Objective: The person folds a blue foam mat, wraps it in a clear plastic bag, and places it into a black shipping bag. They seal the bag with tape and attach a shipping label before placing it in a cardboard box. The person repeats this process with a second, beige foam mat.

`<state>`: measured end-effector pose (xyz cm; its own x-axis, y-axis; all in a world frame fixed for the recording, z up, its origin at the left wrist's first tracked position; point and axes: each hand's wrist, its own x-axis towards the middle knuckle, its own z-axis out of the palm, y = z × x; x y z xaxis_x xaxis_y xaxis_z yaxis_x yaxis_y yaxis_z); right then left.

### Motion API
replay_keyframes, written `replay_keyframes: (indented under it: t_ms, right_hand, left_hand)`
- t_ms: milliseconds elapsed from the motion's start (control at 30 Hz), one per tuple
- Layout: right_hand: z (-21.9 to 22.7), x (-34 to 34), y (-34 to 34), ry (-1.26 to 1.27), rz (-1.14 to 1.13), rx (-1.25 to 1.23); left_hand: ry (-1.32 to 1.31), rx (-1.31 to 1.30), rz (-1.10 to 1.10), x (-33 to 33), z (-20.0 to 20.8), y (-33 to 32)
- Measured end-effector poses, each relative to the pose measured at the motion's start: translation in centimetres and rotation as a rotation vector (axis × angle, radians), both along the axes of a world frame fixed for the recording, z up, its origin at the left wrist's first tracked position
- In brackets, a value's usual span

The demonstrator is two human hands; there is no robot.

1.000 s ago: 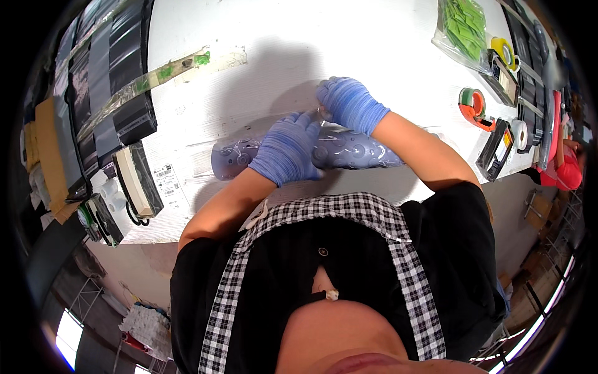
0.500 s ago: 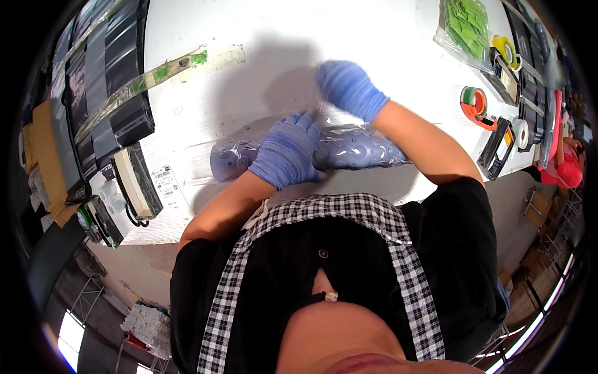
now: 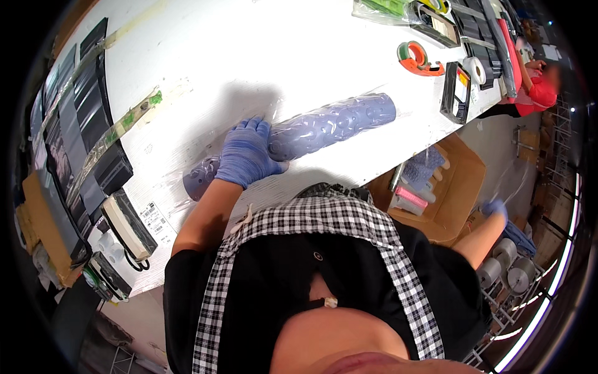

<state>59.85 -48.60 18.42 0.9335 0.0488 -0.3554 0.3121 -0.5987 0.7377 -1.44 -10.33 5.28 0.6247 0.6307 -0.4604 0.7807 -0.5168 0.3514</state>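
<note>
A rolled blue-grey mat [image 3: 333, 124] with round bumps, probably suction cups, lies slantwise across the white table [image 3: 205, 37] in clear plastic wrapping. My left hand [image 3: 246, 153], in a blue glove, grips it left of its middle, fingers over the far side and thumb on the near side. Well away to the right, past the table edge, is my right hand [image 3: 494, 209], also gloved in blue. Its fingers are small and blurred; faint clear film shows beside it, and whether the hand holds it is unclear.
An open cardboard box [image 3: 458, 187] with wrapped rolls stands below the table's right edge. An orange tape dispenser [image 3: 420, 60] and a black box [image 3: 456, 92] sit at the table's right. Dark flat packages [image 3: 93, 118] line the left. A person in red [image 3: 542, 90] is at far right.
My right hand has left the mat's area and swung out to the right, beyond the table. My left hand stays on the roll. The view has turned rightward, bringing the cardboard box into sight.
</note>
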Motion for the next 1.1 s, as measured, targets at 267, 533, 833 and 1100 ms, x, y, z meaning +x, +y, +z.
replay_keyframes:
  t_ms: [267,533,833,1100]
  right_hand:
    - [-13.4,-31.3,22.3,0.356,1.035,1.45]
    - [-14.7,-26.1,34.8,0.683,0.805,0.558]
    - [-12.0,-19.2,32.6,0.537,0.876,1.247]
    - [-13.0,-35.8,33.0,0.878,1.566,0.881]
  left_hand:
    - [0.09,0.003,-0.006,-1.5,-0.6,0.1]
    - [0.051,0.024,0.175,-6.8,1.8,-1.1]
    - [0.028,-0.007,0.196,-7.1,-0.1,-0.3]
    - [0.088,-0.009,0.105,-7.2,0.8,1.5]
